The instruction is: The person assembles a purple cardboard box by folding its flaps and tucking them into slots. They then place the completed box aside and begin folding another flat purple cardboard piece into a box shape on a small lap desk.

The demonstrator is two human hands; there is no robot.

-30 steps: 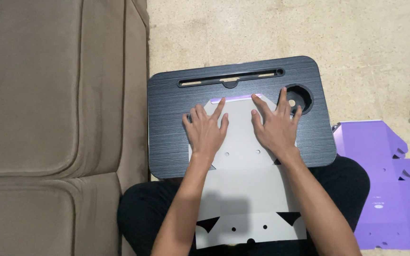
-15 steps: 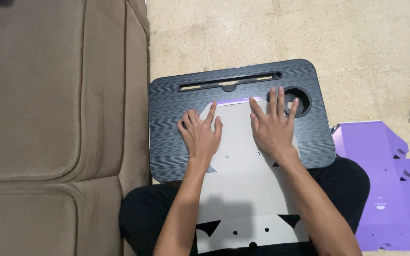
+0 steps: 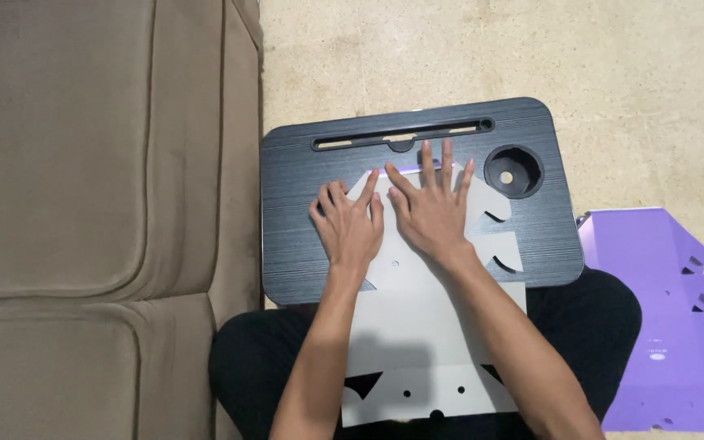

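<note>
Hands flat on a grey die-cut cardboard sheet (image 3: 425,326) — both palms down, fingers straight and spread, nothing pinched or gripped. Left hand (image 3: 350,226) sits on the sheet's upper left part, fingertips at its angled folded edge. Right hand (image 3: 429,208) lies just beside it, thumb nearly touching the left index finger, fingertips reaching past the sheet's top edge, where a thin purple strip shows.

Sheet lies across a black lap desk (image 3: 295,212) and hangs off its near edge over the person's lap, which is in black trousers (image 3: 596,326). Near end of the sheet has triangular cut-outs and small round holes; right edge has notched tabs.

Lap desk has a long slot (image 3: 405,136) along the far edge and a round cup recess (image 3: 514,172) at far right — both clear of the hands.

Beige sofa (image 3: 91,204) to the left, touching the desk's side. Purple die-cut sheet (image 3: 662,326) lies flat on the speckled floor (image 3: 450,57) to the right.
</note>
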